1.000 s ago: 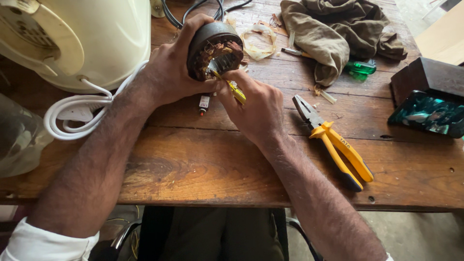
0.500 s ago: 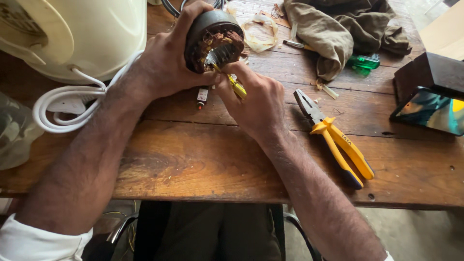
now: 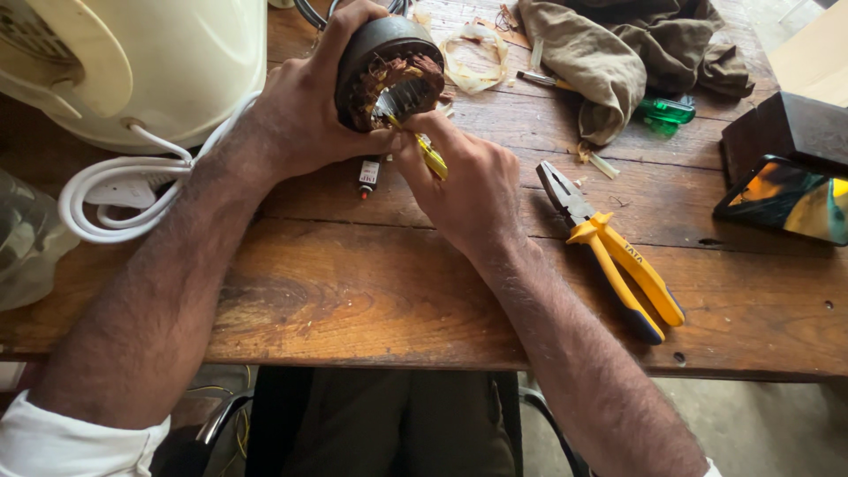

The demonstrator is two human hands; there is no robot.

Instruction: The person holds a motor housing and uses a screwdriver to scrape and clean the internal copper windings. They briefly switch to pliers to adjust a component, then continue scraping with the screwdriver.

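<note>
I see the motor core (image 3: 389, 75), a dark round shell with coppery brown windings and pale metal slots showing at its open face, held tilted above the far side of the wooden table (image 3: 371, 291). My left hand (image 3: 305, 110) wraps closed around its shell. My right hand (image 3: 468, 181) pinches shut on one yellow-handled tool (image 3: 431, 157), its tip poking into the windings. One pair of yellow-handled pliers (image 3: 614, 256) lies just right of that hand. One olive cloth (image 3: 618, 49) lies crumpled beyond, a green object (image 3: 667, 110) beside it. One cream appliance (image 3: 150, 62) sits left, its white cord (image 3: 124, 190) looped.
</note>
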